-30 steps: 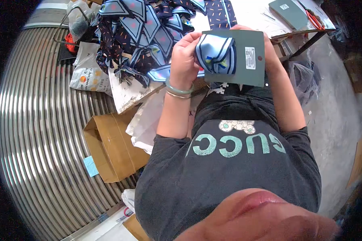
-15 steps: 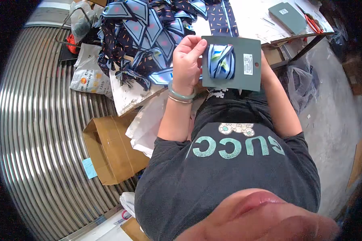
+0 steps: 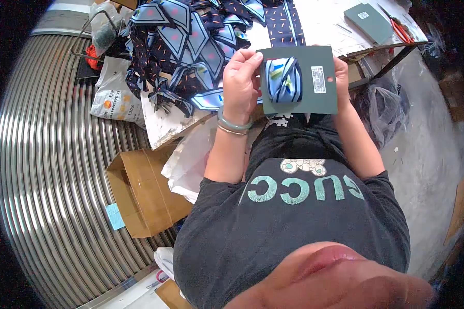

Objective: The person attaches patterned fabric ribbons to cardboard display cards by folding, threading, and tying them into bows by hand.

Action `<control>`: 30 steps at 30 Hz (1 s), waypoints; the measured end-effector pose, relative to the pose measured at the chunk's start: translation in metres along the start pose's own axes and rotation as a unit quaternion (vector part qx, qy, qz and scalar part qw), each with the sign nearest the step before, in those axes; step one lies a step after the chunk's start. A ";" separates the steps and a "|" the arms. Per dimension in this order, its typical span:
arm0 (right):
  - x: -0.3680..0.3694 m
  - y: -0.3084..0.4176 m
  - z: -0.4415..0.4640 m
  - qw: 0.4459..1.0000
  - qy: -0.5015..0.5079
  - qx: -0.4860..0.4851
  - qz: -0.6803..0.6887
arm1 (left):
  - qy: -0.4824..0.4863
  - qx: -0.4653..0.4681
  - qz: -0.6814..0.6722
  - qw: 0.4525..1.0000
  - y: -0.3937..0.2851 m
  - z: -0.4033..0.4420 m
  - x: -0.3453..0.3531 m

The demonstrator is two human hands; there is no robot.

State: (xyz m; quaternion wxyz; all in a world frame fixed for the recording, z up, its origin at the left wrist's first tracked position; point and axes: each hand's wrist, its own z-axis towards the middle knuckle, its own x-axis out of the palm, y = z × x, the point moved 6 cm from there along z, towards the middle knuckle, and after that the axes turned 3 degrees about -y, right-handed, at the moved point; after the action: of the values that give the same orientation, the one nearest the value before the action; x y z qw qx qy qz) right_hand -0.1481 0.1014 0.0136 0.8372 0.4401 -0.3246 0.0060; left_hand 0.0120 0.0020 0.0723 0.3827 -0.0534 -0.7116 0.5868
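Note:
A dark green backing card (image 3: 308,98) with a white barcode label and a punched hole is held up in front of my chest. Wrapped round its left half is a narrow blue silky scarf (image 3: 283,80) with dark borders, crossed in a twist at the front. My left hand (image 3: 241,77) pinches the card's upper left edge, thumb at the front. At the opposite edge, my right hand (image 3: 341,77) grips the card, some fingers hidden behind it. A heap of similar pointed-end scarves (image 3: 191,41) lies on the table beyond my left hand.
The white table (image 3: 322,20) carries another green card (image 3: 367,23) and red-handled scissors (image 3: 401,32) at its right. An opened cardboard box (image 3: 149,193) stands lower left, near a ribbed metal shutter (image 3: 62,154). Clear plastic bags (image 3: 379,110) hang at the right.
The card has turned slightly and shifted a little to the right. More of my right hand now shows at its right edge; my left hand keeps its pinch.

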 end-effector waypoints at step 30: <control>0.045 0.005 -0.019 0.939 0.034 0.328 0.102 | 0.063 0.474 0.462 0.747 -0.036 -0.024 0.017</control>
State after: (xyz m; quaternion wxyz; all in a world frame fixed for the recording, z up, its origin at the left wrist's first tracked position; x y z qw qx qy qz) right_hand -0.1040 0.1058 0.0346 0.6516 0.6546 -0.3192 0.2121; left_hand 0.0277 0.0190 0.1126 0.0853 -0.2245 -0.2045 0.9489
